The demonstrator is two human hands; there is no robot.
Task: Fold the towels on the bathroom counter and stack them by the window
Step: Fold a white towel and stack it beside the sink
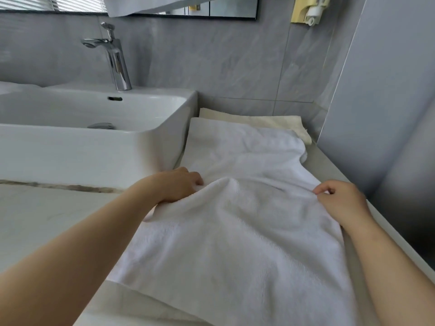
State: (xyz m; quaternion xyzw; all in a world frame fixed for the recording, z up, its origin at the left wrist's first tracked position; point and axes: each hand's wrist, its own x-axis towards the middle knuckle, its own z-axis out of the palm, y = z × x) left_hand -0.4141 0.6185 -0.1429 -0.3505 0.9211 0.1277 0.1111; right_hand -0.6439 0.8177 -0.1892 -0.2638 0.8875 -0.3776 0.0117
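White towel [247, 231]: lies lengthwise on counter [329, 165], right of sink [70, 149]; middle bunched up.
Left hand [179, 187]: fingers curled into towel's left edge.
Right hand [341, 198]: pinches right edge.
Progress: early, probably first fold starting; nothing stacked in view.
Cream towel [270, 121]: partly under far end; whether folded, cannot tell.
Room: grey tiled walls, chrome faucet [117, 64], blinds [77, 3] top left.

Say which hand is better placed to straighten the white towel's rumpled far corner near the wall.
Probably the right hand. It pinches the white towel at the edge nearest the wall, with that corner straight ahead. The left hand grips the edge beside the sink.
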